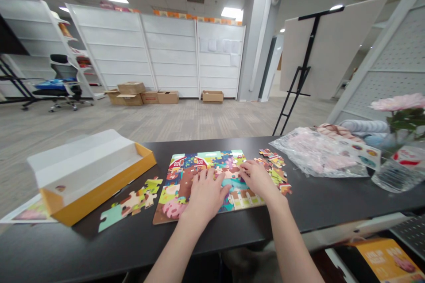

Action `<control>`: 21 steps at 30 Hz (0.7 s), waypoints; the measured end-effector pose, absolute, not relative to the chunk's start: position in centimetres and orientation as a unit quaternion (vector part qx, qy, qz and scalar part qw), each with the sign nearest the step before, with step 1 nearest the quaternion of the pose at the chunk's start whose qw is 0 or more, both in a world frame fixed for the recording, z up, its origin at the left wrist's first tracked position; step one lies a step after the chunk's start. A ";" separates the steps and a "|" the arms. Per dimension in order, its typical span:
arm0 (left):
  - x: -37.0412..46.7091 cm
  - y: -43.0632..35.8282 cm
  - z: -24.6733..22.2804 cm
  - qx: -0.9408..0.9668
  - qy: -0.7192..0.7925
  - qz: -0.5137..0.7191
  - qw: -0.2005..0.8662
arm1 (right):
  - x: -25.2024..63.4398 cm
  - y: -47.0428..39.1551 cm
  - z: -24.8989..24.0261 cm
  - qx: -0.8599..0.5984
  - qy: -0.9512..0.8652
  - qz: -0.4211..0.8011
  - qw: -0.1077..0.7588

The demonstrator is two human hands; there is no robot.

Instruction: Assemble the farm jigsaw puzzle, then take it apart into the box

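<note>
A colourful farm-animal jigsaw puzzle (pixel 172 209) lies on the black table, with barns, a pink pig and a white fence on it. My left hand (pixel 206 190) rests palm down over its middle, fingers spread and covering part of the picture. At the upper right part of the puzzle, my right hand (pixel 257 177) has its fingers bent and drawn together on a puzzle piece, mostly hidden under the fingertips. Loose puzzle pieces (pixel 277 161) lie just right of that hand. More joined pieces (pixel 133 202) sit left of the puzzle.
An opened yellow and white box (pixel 96 185) stands at the left, over a printed sheet (pixel 28 212). Clear plastic packaging (pixel 318 152) and a glass vase (pixel 400 170) with a pink flower occupy the right. An orange box (pixel 387 258) is below the table edge.
</note>
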State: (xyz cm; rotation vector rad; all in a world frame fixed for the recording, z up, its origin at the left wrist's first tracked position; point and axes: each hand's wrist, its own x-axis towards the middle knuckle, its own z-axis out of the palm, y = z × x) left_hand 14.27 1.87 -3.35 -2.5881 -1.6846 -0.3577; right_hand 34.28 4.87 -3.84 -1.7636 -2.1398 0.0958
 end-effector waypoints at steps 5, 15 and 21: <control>14.1 1.7 -3.2 -0.836 -0.537 -0.108 0.006 | 35.9 5.1 -3.8 -0.612 -0.745 0.051 0.260; 11.8 2.1 -1.5 -0.843 -0.518 -0.141 -0.022 | 44.6 11.8 -2.3 -0.806 -0.577 -0.015 0.130; 8.3 3.0 -1.2 -0.813 -0.538 -0.222 -0.021 | 44.6 15.1 -3.4 -0.796 -0.597 0.004 0.102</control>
